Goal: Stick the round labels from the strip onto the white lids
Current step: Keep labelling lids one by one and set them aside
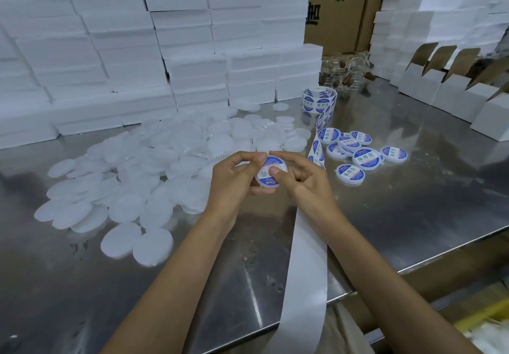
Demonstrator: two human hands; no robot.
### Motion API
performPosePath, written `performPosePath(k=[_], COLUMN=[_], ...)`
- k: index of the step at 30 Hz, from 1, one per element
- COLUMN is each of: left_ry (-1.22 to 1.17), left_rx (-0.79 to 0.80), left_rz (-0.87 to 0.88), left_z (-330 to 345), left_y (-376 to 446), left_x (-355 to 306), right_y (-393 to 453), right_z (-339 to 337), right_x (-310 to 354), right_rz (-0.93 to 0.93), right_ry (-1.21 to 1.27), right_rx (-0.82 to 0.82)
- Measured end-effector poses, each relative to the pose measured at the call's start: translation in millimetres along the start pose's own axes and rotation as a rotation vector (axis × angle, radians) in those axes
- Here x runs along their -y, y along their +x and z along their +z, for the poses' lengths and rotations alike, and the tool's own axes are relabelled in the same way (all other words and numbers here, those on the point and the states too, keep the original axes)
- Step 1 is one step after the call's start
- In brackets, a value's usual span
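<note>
My left hand (239, 173) holds a white lid (268, 183) above the steel table, fingers curled round its rim. A blue and white round label lies on that lid, and my right hand (301, 177) presses it down with thumb and forefinger. A big heap of bare white lids (154, 166) spreads to the left. Several labelled lids (355, 151) lie to the right. The label strip (321, 122) runs from a roll (318, 100) at the back toward me, and its empty backing (305, 265) hangs over the front edge.
Stacks of white foam boxes (192, 50) wall off the back and left. Open white cartons (454, 92) stand at the right, clear jars (347, 72) behind the roll. The steel table (413, 188) ends at a front edge at the lower right.
</note>
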State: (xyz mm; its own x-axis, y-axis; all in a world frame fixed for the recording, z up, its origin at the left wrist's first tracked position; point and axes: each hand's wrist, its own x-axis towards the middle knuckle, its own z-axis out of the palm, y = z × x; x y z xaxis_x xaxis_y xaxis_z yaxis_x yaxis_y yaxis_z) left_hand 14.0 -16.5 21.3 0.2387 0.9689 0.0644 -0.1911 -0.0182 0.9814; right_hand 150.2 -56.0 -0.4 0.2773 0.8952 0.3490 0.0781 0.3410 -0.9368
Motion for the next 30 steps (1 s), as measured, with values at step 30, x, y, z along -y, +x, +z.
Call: performPosePath(k=[30], left_ry=[-0.038], left_rx=[0.083], left_rz=[-0.192], left_z=[-9], left_y=[18], left_x=[22], right_y=[30], right_z=[-99], right_x=[-15], right_rz=[0.339], right_ry=[-0.649], right_rx=[-0.719])
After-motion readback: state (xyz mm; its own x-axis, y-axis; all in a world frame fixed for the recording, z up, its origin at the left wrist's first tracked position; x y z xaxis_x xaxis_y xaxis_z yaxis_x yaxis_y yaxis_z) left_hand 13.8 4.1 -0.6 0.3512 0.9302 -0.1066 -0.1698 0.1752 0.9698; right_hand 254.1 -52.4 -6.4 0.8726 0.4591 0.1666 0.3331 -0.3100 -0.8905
